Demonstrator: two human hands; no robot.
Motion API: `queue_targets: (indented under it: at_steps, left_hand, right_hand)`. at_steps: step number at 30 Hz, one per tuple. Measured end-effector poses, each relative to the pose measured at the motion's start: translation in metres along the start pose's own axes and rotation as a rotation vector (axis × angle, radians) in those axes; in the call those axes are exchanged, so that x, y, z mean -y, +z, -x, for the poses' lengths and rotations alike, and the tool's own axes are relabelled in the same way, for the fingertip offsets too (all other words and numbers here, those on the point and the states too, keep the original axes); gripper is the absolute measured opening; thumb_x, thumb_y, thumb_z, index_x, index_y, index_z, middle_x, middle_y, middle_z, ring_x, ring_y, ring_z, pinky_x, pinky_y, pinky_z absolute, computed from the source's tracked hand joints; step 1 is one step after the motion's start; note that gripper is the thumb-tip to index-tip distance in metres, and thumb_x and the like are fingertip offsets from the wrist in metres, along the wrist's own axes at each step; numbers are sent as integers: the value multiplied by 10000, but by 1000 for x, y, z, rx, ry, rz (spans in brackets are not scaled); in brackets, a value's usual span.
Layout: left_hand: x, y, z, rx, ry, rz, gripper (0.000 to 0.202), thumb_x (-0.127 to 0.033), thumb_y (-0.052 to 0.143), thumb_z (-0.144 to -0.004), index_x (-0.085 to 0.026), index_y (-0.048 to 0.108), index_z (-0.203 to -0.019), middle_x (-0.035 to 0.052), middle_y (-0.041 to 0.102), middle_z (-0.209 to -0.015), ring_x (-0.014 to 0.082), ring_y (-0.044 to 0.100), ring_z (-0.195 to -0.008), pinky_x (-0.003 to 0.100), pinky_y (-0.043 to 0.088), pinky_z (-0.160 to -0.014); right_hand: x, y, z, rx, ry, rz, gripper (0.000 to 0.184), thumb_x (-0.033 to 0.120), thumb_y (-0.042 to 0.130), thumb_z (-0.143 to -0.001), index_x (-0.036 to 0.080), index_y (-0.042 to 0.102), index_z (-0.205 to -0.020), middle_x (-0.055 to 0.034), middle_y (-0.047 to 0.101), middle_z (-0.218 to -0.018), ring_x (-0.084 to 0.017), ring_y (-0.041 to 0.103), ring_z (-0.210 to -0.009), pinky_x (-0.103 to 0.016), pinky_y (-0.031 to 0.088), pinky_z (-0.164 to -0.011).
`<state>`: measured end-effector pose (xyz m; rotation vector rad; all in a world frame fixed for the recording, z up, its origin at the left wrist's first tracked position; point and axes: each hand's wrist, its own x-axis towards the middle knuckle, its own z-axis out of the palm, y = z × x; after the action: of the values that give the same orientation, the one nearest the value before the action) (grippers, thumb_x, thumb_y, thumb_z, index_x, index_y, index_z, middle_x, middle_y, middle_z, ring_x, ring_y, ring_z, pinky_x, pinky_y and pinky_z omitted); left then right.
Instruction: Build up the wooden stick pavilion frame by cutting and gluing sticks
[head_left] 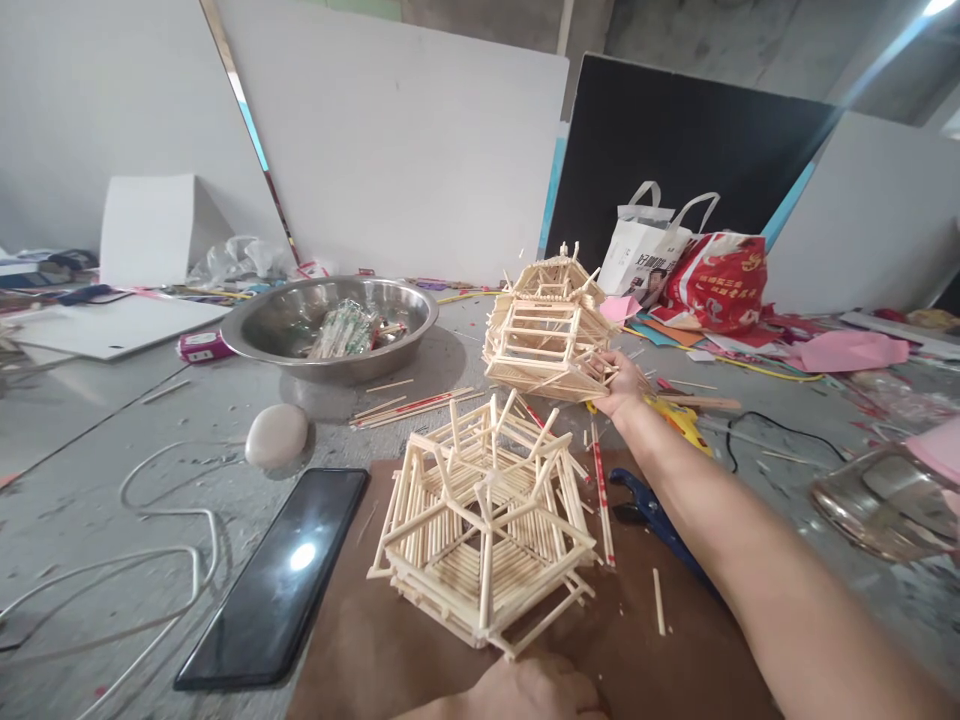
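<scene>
My right hand [621, 385] reaches forward and is closed on the lower right edge of a tiered pagoda model [551, 330] made of thin wooden sticks. Nearer to me, a hexagonal stick frame [487, 535] rests on a brown board [337, 640]. It has spoke-like sticks meeting at its middle and short uprights at its far side. My left hand [529, 688] is low at the bottom edge, just in front of this frame. Its back shows, but its fingers are mostly hidden, and I cannot tell whether it touches the frame.
Left of the board lie a phone [274, 580], a white cable [199, 540] and a pale rounded object [276, 436]. A metal basin [330, 365] holds packaged sticks. Blue-handled cutters [660, 525] and a yellow tool [682, 425] lie by my right arm. Bags [712, 285] stand behind.
</scene>
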<state>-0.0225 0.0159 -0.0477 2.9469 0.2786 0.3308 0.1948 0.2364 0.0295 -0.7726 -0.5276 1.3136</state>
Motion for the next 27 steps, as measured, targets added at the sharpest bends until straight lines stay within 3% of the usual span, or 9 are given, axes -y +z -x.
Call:
queue_targets:
  at_steps: [11, 20, 27]
  left_hand:
    - [0, 2, 3, -3, -25, -2, 179, -265, 635, -717, -186, 491, -645, -79, 551, -587, 54, 461, -504, 187, 306, -431]
    - [2, 5, 2, -9, 44, -8, 158, -256, 582, -764, -186, 488, -657, -65, 557, -594, 65, 474, -522, 198, 304, -433]
    - [3, 6, 5, 55, -94, 111, 190, -279, 574, -764, -177, 496, -625, -47, 562, -567, 60, 490, -488, 161, 352, -452]
  right_hand:
    - [-3, 0, 3, 11, -3, -8, 201, 185, 464, -607, 205, 314, -476, 67, 391, -348, -79, 422, -322, -198, 398, -371]
    - [-2, 9, 8, -3, -6, -4, 192, 159, 435, -595, 205, 289, -479, 72, 361, -333, -72, 387, -304, -195, 400, -370]
    - [-9, 9, 10, 22, -11, 36, 168, 195, 436, -578, 210, 308, -470, 63, 391, -341, -91, 420, -316, -220, 402, -360]
